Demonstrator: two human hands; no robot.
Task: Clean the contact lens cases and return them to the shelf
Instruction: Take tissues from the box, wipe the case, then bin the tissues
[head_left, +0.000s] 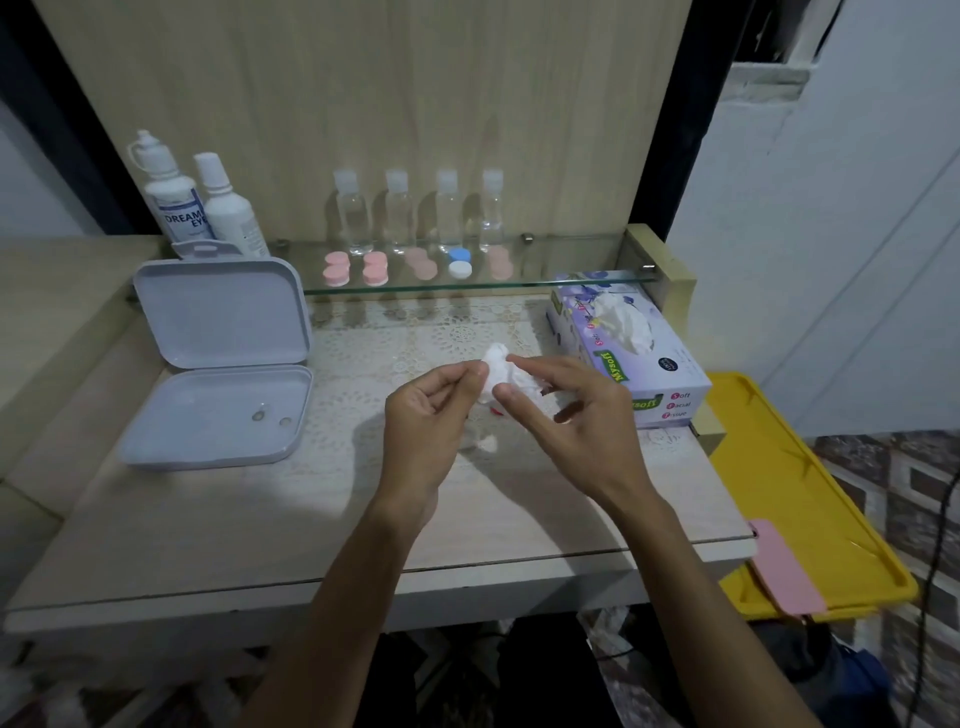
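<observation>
Big pale table (260, 545) with a lacy mat on top, wood-look panel behind. Off the right edge, a yellow tray (795, 493) with a pink strip lying across its near rim. On the table's left, a lavender hinged box (218, 358) propped wide open, lid up, a couple of tiny round bits in the bottom half. On the right, a purple Mysoft tissue box (623, 348) with a tissue poking out the top.

Along the back, a glass shelf (571, 283). At its left end two white solution bottles (200, 208), then four little clear bottles (421, 210) in a row. Just in front of those, the contact lens cases (418, 267) lined up on the glass: mostly pink caps, one blue-and-white.

Mid-table, held up above the mat: left hand (426, 415) with fingers curled, thumb and fingertips pinching the edge of a crumpled white tissue (501, 374). Right hand (566, 410) pinching the other side between thumb and index, remaining fingers loosely bent. A small red speck peeking out under the wad, too hidden to tell what it is.
</observation>
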